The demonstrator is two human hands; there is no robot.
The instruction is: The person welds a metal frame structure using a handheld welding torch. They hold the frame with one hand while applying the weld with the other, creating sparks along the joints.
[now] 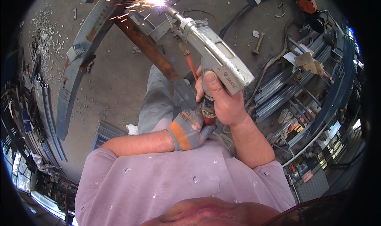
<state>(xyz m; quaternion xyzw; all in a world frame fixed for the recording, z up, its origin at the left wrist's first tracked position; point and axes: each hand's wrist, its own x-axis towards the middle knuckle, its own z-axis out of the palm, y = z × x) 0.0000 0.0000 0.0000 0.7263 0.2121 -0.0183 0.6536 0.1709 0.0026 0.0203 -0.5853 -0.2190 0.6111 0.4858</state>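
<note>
A white handheld welding gun (217, 53) points up and away from me, its narrow metal nozzle ending at a bright flash with flying sparks. My bare right hand (224, 101) is wrapped round its grip, the thumb lying along the body. Lower down, my left hand (188, 129), in a grey and orange glove, closes round the reddish lower end of the handle. The flash sits over the far end of a rusty brown steel beam (147, 49), close to a grey angled beam (85, 43). Glare hides the exact spot that the nozzle meets.
Behind the gun shows a red-handled tool (190, 63). A hammer (258, 43) lies on the floor beside a dark cable (274, 59). Metal profiles (274, 99) and cardboard (307, 63) are piled at right, an orange machine (305, 4) beyond. Small scraps (45, 37) litter the left floor.
</note>
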